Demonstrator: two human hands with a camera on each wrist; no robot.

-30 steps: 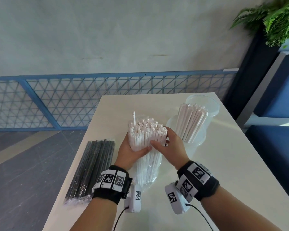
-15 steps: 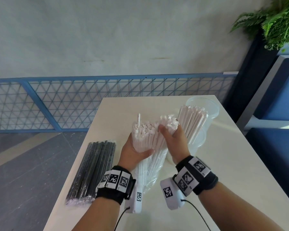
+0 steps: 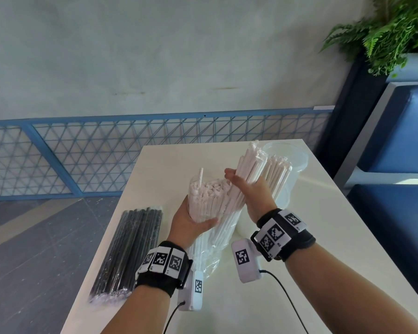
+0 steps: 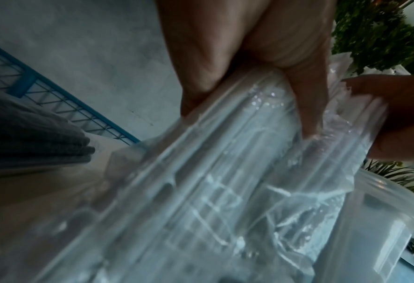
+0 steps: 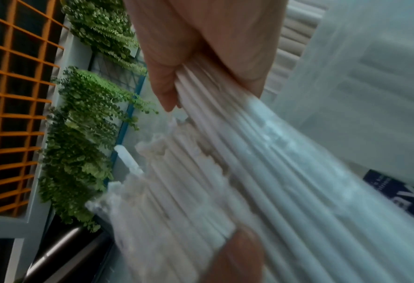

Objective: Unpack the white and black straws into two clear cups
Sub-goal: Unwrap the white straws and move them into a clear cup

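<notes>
White paper straws (image 3: 210, 196), upright in clear plastic bag, gripped by left hand (image 3: 191, 222) | right hand (image 3: 253, 189) clasped a withdrawn handful (image 3: 251, 162) beside clear cup (image 3: 297, 160) holding straws | step: transferring white | next: lower handful into cup; black pack (image 3: 130, 249) unopened on surface (image 3: 323, 237).

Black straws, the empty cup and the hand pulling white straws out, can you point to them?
black straws (image 3: 128, 249), head view, middle of the wrapped pack on the table.
empty clear cup (image 3: 297, 156), head view, its far rim.
right hand (image 3: 253, 191), head view, back of the hand gripping a bunch of white straws (image 3: 250, 162).
</notes>
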